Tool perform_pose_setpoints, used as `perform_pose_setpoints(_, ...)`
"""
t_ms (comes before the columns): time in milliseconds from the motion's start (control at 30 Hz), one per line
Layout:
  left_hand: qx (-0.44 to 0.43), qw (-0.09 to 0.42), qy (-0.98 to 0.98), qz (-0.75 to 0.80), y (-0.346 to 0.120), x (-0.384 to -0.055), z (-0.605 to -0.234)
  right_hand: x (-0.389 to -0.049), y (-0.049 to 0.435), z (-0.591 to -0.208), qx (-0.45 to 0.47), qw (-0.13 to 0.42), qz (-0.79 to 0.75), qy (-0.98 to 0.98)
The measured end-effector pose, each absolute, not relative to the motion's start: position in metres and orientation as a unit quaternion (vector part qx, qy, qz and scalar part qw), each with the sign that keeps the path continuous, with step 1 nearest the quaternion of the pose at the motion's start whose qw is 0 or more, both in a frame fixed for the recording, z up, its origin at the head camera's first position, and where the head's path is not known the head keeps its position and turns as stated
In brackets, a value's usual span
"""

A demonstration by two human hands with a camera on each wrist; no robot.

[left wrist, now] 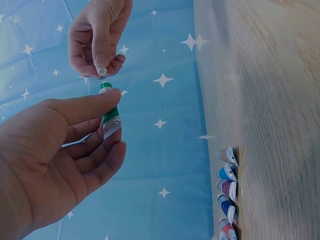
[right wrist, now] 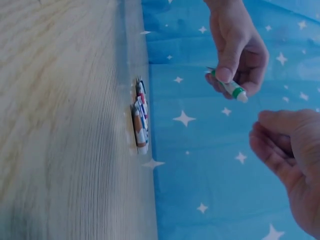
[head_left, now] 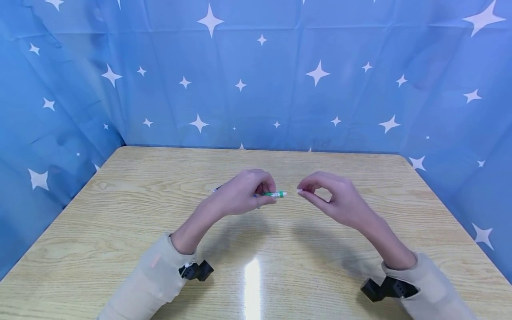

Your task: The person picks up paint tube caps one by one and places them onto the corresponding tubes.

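My left hand (head_left: 242,193) pinches a small green-and-white paint tube (head_left: 276,194) above the table, its nozzle end pointing at my right hand (head_left: 338,195). The left wrist view has the tube (left wrist: 111,120) between thumb and fingers, its green shoulder and pale nozzle bare. A small white cap (left wrist: 101,71) sits between the right thumb and fingertips, a short gap away from the nozzle. In the right wrist view the tube (right wrist: 232,89) tilts downward and the fingers of my right hand (right wrist: 295,155) hide the cap.
Several more paint tubes (left wrist: 226,187) lie in a row on the wooden table (head_left: 132,213), mostly hidden behind my left hand in the head view. A blue star-patterned cloth (head_left: 280,102) hangs behind the table and along its sides.
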State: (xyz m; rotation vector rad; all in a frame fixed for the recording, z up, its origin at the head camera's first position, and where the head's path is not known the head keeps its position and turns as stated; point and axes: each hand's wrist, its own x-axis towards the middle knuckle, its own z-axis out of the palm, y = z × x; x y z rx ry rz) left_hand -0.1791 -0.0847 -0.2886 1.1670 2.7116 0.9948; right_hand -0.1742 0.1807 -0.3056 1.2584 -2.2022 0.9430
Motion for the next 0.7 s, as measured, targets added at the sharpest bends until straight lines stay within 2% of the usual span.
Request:
perform_pose_setpoints(333, 0.387, 0.001, 0.864, 0.323, -0.081, -0.175, -0.288, -0.170, 0.173, -0.305, 0.474, 0.229, 0.350, -0.774)
perform_pose_setpoints(700, 0.397, 0.002, 0.857, 0.330, -0.078, -0.170, -0.285, -0.166, 0.169, -0.306, 0.475, 0.213, 0.368, -0.771)
